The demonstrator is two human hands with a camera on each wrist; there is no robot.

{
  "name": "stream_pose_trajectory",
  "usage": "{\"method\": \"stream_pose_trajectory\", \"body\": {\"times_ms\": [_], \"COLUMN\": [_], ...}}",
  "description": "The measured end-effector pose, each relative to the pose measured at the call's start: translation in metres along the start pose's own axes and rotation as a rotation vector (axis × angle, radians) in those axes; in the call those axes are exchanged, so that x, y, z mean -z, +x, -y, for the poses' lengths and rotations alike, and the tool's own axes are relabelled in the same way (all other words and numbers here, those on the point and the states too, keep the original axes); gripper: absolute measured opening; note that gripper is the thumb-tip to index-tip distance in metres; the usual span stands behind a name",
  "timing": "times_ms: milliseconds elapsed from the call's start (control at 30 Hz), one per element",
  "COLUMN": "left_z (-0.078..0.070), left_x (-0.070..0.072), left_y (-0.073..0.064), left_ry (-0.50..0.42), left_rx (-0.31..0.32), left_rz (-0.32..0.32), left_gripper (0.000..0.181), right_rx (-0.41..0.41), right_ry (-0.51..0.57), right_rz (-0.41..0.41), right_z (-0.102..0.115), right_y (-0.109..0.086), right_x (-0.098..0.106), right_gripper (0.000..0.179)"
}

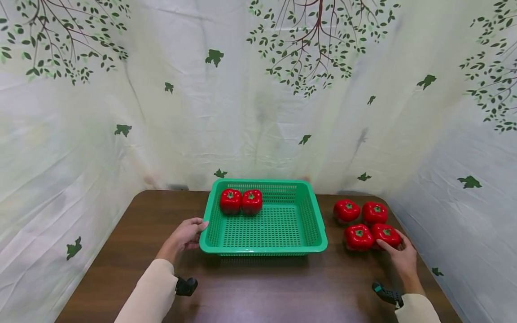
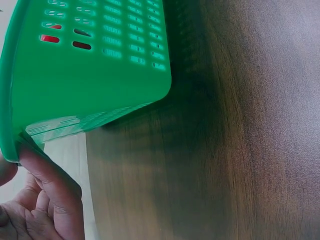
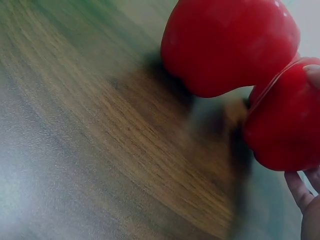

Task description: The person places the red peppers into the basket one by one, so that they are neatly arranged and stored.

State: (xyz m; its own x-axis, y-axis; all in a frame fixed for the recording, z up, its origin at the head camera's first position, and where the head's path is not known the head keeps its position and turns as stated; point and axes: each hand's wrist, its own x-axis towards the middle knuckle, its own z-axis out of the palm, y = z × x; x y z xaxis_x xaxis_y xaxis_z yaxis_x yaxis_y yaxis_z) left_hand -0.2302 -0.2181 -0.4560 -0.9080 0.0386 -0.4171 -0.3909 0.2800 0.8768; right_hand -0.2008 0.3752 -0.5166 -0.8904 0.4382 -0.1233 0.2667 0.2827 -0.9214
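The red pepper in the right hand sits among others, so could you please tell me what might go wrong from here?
The red pepper looks glossy, so it might slip from the right hand.
Lifting it could nudge the neighbouring pepper close beside it.
The left hand holds the green basket by its rim; a tug could shift the two peppers inside.

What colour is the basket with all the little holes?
The basket is bright green; it shows best in the head view.

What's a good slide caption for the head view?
Left hand grips a basket with two peppers inside; right hand holds one pepper of four beside the basket.
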Motion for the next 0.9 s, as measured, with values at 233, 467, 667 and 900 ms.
{"method": "stream_pose_trajectory", "body": {"times_ms": [233, 467, 667, 900], "left_z": [-0.001, -0.004, -0.003, 0.0], "left_x": [0.001, 0.002, 0.004, 0.003], "left_y": [0.0, -0.001, -0.001, 0.0], "left_ry": [-0.003, -0.009, -0.023, -0.009], "left_rx": [0.0, -0.012, -0.01, -0.012], "left_rz": [0.0, 0.016, 0.032, 0.023], "left_gripper": [0.04, 0.043, 0.042, 0.044], "right_rx": [-0.016, -0.027, -0.029, -0.052], "right_ry": [0.018, 0.059, 0.07, 0.109], "right_rz": [-0.036, -0.092, -0.103, -0.128], "right_z": [0.002, 0.004, 0.008, 0.015], "right_y": [-0.004, -0.005, -0.005, -0.01], "right_x": [0.003, 0.007, 0.01, 0.011], "right_gripper": [0.086, 0.087, 0.09, 0.093]}}
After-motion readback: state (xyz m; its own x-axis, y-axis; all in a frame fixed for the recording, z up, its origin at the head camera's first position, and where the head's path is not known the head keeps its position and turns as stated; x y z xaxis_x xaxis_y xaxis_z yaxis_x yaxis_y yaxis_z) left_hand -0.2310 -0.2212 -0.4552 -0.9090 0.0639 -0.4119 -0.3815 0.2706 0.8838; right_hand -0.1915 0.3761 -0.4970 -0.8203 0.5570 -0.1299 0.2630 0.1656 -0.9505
